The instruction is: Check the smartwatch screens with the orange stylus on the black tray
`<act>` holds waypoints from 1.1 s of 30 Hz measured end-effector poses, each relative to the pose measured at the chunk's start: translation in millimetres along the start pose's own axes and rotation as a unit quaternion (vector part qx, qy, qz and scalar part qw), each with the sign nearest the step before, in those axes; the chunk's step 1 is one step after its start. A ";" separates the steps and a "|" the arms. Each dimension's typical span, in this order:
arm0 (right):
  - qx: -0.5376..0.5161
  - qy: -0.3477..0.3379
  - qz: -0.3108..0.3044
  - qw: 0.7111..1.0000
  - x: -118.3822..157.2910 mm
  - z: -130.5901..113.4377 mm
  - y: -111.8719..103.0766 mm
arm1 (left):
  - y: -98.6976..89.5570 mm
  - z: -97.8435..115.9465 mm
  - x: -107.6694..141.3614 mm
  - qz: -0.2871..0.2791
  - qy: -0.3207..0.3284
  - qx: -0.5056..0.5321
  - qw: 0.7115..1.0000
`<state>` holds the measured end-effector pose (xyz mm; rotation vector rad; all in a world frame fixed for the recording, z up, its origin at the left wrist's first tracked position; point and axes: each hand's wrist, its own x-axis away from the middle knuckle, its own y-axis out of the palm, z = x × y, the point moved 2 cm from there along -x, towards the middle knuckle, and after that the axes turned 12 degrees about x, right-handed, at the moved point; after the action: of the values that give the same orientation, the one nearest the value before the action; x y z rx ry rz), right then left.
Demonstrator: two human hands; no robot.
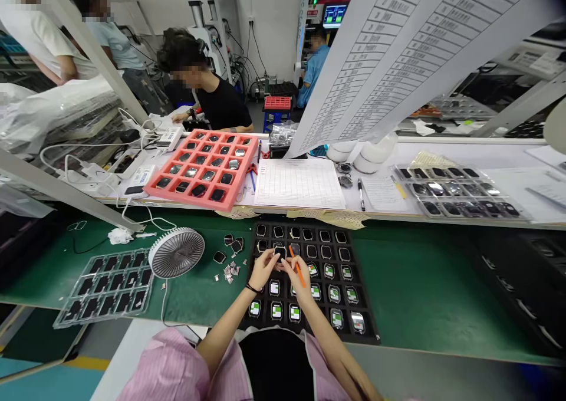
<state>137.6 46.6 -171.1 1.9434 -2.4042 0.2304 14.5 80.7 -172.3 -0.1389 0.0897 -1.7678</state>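
The pink sleeve (170,365) lay at seven o'clock, the left hand (262,269) pinched a dark watch (280,251) over the tray (366,309), the right hand (293,276) clasped an orange tool (301,278) at its four o'clock, and edge-only handling seemed wise.

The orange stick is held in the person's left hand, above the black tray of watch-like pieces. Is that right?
Not quite: the head view shows the orange stick in the right hand, not the left hand. It is indeed above the black tray of watch-like pieces.
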 end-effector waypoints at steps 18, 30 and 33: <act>-0.099 -0.034 -0.034 0.994 55.7 -130.8 -27.9 | -6.5 145.2 29.4 0.101 0.048 0.093 0.989; -0.080 -0.031 -0.023 0.996 45.1 -115.6 -28.9 | -7.6 135.5 26.7 0.005 0.051 0.018 0.999; -0.006 -0.023 0.024 0.999 22.8 -79.6 -36.5 | -5.3 99.0 8.2 -0.031 0.026 -0.119 0.992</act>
<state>163.4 28.4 -86.3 1.9082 -2.4757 0.1742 21.9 75.3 -73.3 -0.2702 0.3369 -1.8188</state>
